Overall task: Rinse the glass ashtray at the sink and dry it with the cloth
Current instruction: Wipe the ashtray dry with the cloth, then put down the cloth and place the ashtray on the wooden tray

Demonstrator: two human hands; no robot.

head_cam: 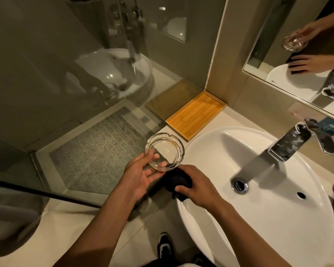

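My left hand (141, 174) holds the round clear glass ashtray (164, 150) by its near rim, thumb on top and fingers underneath, tilted a little toward me, just left of the white sink (210, 218). My right hand (198, 185) is closed on a bunched dark cloth (176, 180) that rests at the sink's left rim, right below the ashtray. Cloth and ashtray look almost touching. No water runs from the chrome faucet (291, 144).
A bamboo tray (196, 114) lies on the counter behind the ashtray, against the wall. A glass shower partition (81, 89) stands to the left. The mirror (301, 45) is at the upper right. The sink drain (239, 185) is open. My shoe (164, 245) shows on the floor below.
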